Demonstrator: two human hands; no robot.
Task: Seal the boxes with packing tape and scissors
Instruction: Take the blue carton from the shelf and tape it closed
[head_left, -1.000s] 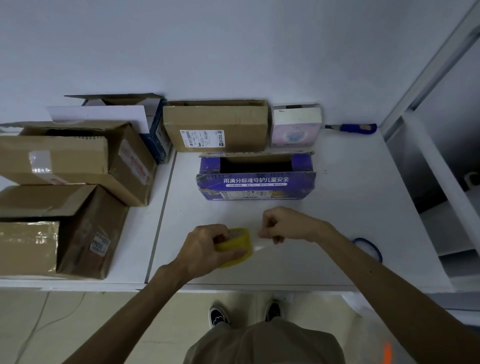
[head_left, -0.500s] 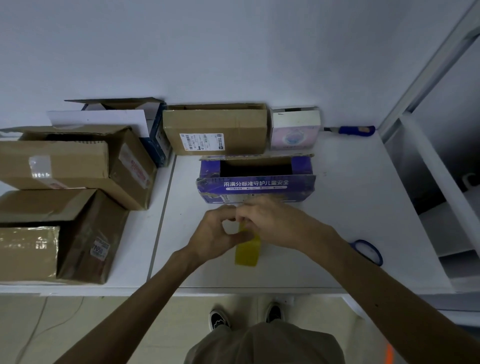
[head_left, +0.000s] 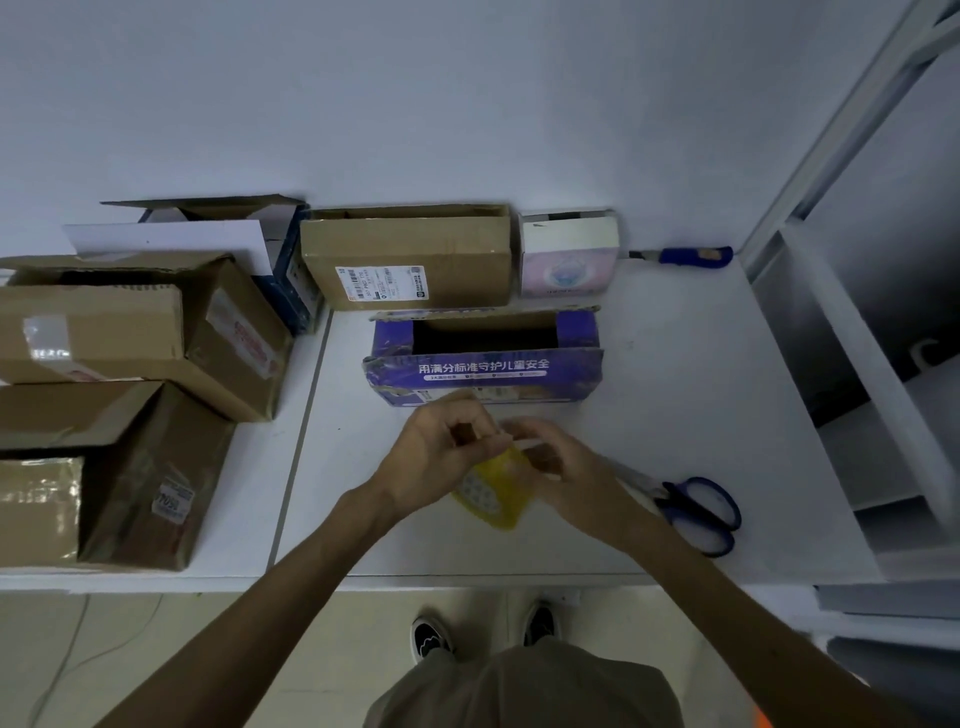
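The white table (head_left: 685, 415) is running from the wall at twelve o'clock to a near edge at six o'clock, where the forearms are crossing it. A white shelf unit (head_left: 841, 364) is closing off its three o'clock edge.

Two large cardboard boxes (head_left: 119, 405) are crowding the nine o'clock side, with the nearer one reaching almost to the near edge. A brown box (head_left: 405, 254) is sitting against the wall at twelve o'clock. Just in front of it the purple box (head_left: 483, 371) is lying with its top open. A small white box (head_left: 569, 254) is standing at one o'clock, beside the brown one.

Bare table is lying open from the purple box across to three o'clock, and a narrower strip is lying between that box and the near edge.

Blue-handled scissors (head_left: 696, 512) are lying flat at four o'clock, just beside the right wrist. A blue-handled tool (head_left: 685, 255) is lying by the wall at two o'clock.

The yellow tape roll (head_left: 493, 493) is hanging above that near strip, at six o'clock from the purple box. Both hands are meeting over it. The left hand (head_left: 431, 457) is curling its fingers and pinching at the roll's upper rim. The right hand (head_left: 566, 478) is curling in from the other side, its fingers pinching a pale strip at the same rim.
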